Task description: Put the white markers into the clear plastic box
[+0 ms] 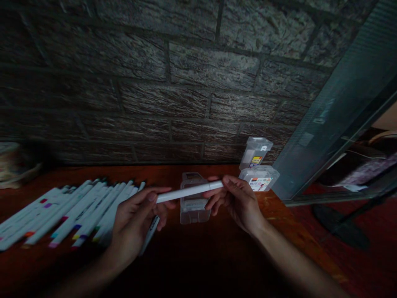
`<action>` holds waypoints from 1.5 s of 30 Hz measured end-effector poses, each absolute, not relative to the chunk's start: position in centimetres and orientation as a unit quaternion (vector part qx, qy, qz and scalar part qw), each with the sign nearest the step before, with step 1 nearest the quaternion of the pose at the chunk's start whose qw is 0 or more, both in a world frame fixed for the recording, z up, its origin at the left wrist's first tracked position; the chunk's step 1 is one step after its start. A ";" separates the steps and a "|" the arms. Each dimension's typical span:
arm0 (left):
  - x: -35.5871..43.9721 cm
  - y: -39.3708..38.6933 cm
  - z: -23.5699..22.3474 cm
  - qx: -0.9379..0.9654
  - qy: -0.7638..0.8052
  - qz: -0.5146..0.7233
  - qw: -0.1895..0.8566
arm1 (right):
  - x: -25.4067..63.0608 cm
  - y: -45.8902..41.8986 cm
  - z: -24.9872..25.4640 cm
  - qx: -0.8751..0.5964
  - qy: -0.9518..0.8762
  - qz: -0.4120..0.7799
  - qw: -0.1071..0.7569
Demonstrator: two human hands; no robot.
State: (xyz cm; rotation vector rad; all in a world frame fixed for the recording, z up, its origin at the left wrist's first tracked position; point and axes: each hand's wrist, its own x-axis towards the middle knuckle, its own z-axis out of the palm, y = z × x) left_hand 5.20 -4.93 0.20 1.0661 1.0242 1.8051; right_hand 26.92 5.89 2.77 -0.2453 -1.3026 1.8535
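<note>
"What takes up most of the view?"

"A dark stone-block wall (192, 82), filling the upper part. Below it runs a reddish-brown wooden bench (290, 225), its near part deep in shadow."

"And the biggest group of things on it?"

"The loose pile of markers (83, 207) on the left: white barrels lying slantwise side by side, many with coloured ends, among them orange, blue, yellow and pink."

"Where are the hands?"

"Both are over the bench, in the middle. The left hand (132, 219) is near the pile, thumb and fingers pinching one end of a marker. The right hand (243, 203) pinches the other end, its lower fingers curled."

"Anything between or beyond them?"

"A clear plastic case (195, 216) sits on the bench, seen between the hands. Past the right hand is a labelled clear container (262, 182), and just behind that a taller clear container (248, 155) with a yellow sticker."

"And the smallest things?"

"The white marker (182, 193), held between both hands, its right end higher in view. Below the left hand's fingers shows a second marker (150, 236); whether it's gripped or lying there, I can't tell."
</note>
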 end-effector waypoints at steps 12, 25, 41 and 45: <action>5.5 -4.7 0.4 0.453 0.443 0.701 0.328 | 26.8 5.8 2.7 -0.139 -0.569 0.681 0.441; 5.2 -4.3 0.5 0.463 0.453 0.694 0.314 | 26.7 5.9 2.4 -0.197 -0.644 0.607 0.422; 5.5 -4.5 1.1 0.474 0.529 0.650 0.271 | 26.4 5.6 2.0 -0.202 -0.620 0.614 0.445; 5.5 -4.5 1.2 0.472 0.535 0.649 0.265 | 26.1 5.4 1.9 -0.210 -0.622 0.611 0.442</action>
